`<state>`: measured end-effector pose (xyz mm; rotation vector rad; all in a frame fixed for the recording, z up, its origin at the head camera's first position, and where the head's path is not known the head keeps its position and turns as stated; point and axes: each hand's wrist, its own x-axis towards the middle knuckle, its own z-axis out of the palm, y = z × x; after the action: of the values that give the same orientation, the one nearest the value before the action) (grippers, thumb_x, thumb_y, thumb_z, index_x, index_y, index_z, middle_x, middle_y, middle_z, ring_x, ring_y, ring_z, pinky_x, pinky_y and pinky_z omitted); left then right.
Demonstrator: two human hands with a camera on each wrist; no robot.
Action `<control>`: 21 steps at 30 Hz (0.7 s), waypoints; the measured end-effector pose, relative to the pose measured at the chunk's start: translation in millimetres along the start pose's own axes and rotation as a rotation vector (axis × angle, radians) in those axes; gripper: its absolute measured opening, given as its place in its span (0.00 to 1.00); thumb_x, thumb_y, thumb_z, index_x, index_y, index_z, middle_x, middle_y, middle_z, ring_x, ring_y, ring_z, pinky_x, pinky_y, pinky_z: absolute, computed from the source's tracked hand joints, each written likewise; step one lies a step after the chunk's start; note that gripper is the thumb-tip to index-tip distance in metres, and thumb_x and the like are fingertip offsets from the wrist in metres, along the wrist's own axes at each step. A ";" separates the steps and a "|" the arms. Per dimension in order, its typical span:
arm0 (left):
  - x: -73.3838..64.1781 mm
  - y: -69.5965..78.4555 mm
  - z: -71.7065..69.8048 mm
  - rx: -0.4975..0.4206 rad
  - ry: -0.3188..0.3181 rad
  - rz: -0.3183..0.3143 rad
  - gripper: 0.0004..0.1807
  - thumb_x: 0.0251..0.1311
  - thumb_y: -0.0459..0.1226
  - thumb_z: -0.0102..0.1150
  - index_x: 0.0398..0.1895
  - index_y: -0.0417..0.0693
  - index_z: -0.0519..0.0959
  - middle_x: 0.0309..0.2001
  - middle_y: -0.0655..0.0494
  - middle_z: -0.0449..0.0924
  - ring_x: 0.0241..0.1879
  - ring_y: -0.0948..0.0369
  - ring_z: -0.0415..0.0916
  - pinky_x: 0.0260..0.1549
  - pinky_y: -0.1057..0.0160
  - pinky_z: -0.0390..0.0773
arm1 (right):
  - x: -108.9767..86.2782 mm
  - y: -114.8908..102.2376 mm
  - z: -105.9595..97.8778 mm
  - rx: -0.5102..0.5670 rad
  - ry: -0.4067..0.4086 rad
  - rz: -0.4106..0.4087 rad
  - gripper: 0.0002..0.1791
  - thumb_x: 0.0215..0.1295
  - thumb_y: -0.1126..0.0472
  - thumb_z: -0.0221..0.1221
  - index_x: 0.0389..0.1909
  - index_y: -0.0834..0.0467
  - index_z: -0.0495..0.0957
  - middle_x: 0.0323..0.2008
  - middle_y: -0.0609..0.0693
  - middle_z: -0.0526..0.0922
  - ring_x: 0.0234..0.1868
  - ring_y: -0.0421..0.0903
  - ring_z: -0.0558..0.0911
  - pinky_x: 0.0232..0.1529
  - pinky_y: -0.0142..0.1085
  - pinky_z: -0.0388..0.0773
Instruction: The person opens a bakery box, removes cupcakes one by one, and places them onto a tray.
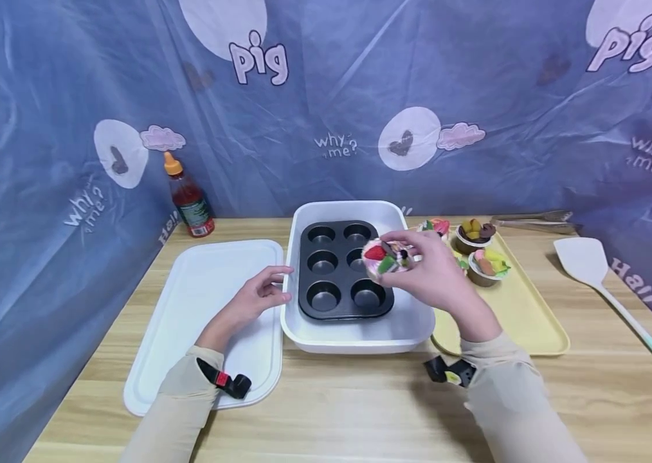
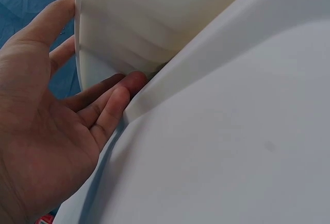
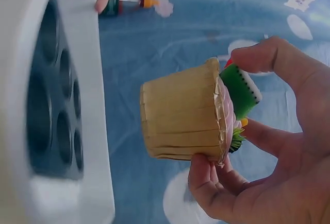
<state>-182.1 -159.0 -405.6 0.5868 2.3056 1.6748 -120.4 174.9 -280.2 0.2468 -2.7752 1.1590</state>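
A black six-cup muffin tin (image 1: pixel 344 270) (image 3: pixel 51 116) lies inside a white rectangular tub (image 1: pixel 361 331) (image 3: pixel 85 110). My right hand (image 1: pixel 427 270) (image 3: pixel 268 147) grips a toy cupcake (image 1: pixel 386 256) (image 3: pixel 188 113) with a tan paper case and fruit toppings, held tilted above the tin's right side. My left hand (image 1: pixel 256 297) (image 2: pixel 56 121) rests with straight fingers against the tub's left wall (image 2: pixel 139 23), over a white lid (image 1: pixel 204 315) (image 2: pixel 232 147) lying flat on the table.
A yellow tray (image 1: pixel 523 308) to the right carries three more toy cupcakes (image 1: pixel 485 263). A white spatula (image 1: pixel 598 273) and metal tongs (image 1: pixel 534 222) lie at far right. A red sauce bottle (image 1: pixel 190 202) stands at back left. Blue printed cloth surrounds the wooden table.
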 end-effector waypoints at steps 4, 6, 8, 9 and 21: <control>-0.1 0.8 0.9 0.006 0.009 -0.016 0.30 0.67 0.33 0.63 0.71 0.46 0.68 0.63 0.35 0.70 0.46 0.58 0.77 0.47 0.71 0.77 | -14.7 17.4 -20.1 -0.027 0.039 0.013 0.32 0.51 0.58 0.74 0.61 0.53 0.79 0.54 0.63 0.75 0.52 0.59 0.74 0.45 0.44 0.72; -0.1 1.1 1.1 0.008 0.007 -0.020 0.30 0.67 0.33 0.63 0.71 0.46 0.68 0.63 0.34 0.70 0.46 0.58 0.77 0.48 0.71 0.77 | -20.8 26.0 -28.6 -0.031 0.055 0.021 0.32 0.52 0.58 0.74 0.61 0.54 0.79 0.55 0.64 0.75 0.52 0.60 0.75 0.46 0.46 0.73; -0.7 1.7 0.2 0.007 0.004 -0.021 0.30 0.67 0.34 0.63 0.71 0.45 0.67 0.64 0.34 0.70 0.46 0.58 0.77 0.48 0.70 0.77 | -26.2 34.1 -36.1 -0.039 0.070 0.036 0.32 0.52 0.57 0.74 0.61 0.55 0.79 0.57 0.65 0.76 0.52 0.62 0.76 0.46 0.48 0.73; -0.9 1.9 -0.1 0.004 0.002 -0.020 0.30 0.67 0.34 0.63 0.71 0.45 0.67 0.64 0.33 0.69 0.46 0.58 0.77 0.48 0.70 0.77 | -28.9 38.2 -39.6 -0.036 0.076 0.045 0.32 0.52 0.57 0.74 0.61 0.55 0.79 0.58 0.65 0.76 0.53 0.63 0.76 0.48 0.50 0.73; 0.6 1.7 -0.7 0.017 -0.001 -0.018 0.30 0.67 0.34 0.62 0.71 0.45 0.67 0.63 0.33 0.71 0.45 0.59 0.77 0.48 0.70 0.76 | -51.0 80.3 -56.5 -0.078 0.069 0.141 0.32 0.55 0.55 0.72 0.61 0.59 0.77 0.58 0.67 0.79 0.53 0.67 0.78 0.49 0.53 0.74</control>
<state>-182.6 -158.9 -403.8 0.5683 2.3194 1.6478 -83.4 276.1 -305.5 0.0037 -2.8076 1.0630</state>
